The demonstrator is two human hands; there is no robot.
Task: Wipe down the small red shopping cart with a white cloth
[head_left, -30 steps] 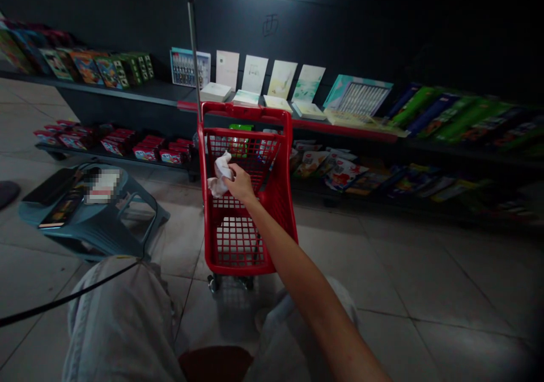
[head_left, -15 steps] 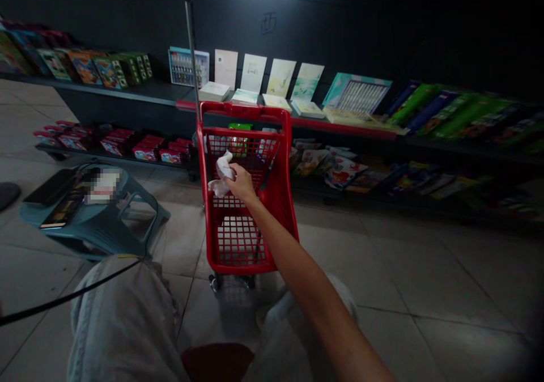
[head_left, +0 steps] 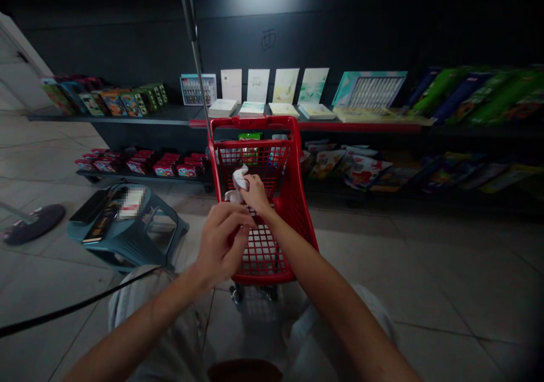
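Observation:
My right hand reaches over the red shopping cart with its fingers closed on a crumpled white cloth. The cloth hangs by the cart's left side, near the back grid; part of it is hidden behind my hands. Nearer to me, my left hand is raised over the cart's left rim. Its fingers are bent, the thumb stands apart from them, and nothing shows in it. Slight motion blur softens this hand.
A blue-grey stool with a dark phone-like slab and other flat items stands at left. Behind the cart, a dark shelf carries books, boxes and snack bags. A metal pole rises behind the cart. A black strap crosses at lower left.
My left hand has come into view from below and now hovers over the cart. My right hand still grips the cloth. The whole view has shifted, so the scene sits farther right and lower.

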